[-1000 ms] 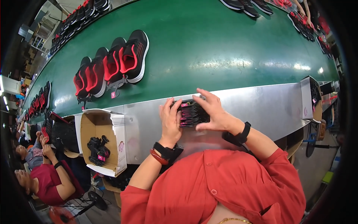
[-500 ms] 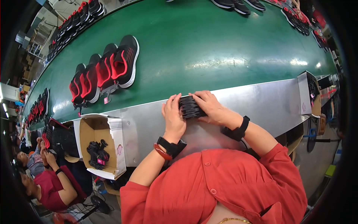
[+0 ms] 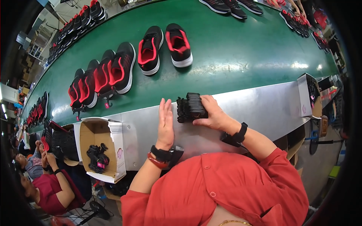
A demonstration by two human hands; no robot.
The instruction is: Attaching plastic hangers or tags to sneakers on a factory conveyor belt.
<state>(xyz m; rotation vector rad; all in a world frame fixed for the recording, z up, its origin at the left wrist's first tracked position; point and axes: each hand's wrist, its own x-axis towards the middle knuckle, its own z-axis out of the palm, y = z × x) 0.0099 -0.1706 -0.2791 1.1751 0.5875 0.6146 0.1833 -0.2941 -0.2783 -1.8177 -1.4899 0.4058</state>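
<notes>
My right hand (image 3: 215, 115) grips a stack of black plastic shoe hangers (image 3: 195, 105) over the metal ledge, thumb on the near side and fingers behind. The hangers' curly hook ends (image 3: 182, 110) face left. Just left of them my left hand (image 3: 165, 124) is held up flat, fingers straight and together, with nothing in it and a gap between palm and hooks. Beyond, on the green belt, two black and red shoes (image 3: 151, 52) stand apart, and a tight row of similar shoes (image 3: 102, 77) has hangers with pink tags at the near side.
An open cardboard box (image 3: 98, 130) with tagged black hangers (image 3: 98, 158) sits at the left of the metal ledge (image 3: 241, 105). Another white box (image 3: 307, 96) with black pieces is at its right end. More shoes (image 3: 230, 6) ride the belt's far side. A person in dark red (image 3: 56, 192) sits at left.
My left hand has let go of the hanger stack and flattened out beside it. The stack has turned, showing its hooks. Shoes have shifted left along the belt, and two more now stand in front.
</notes>
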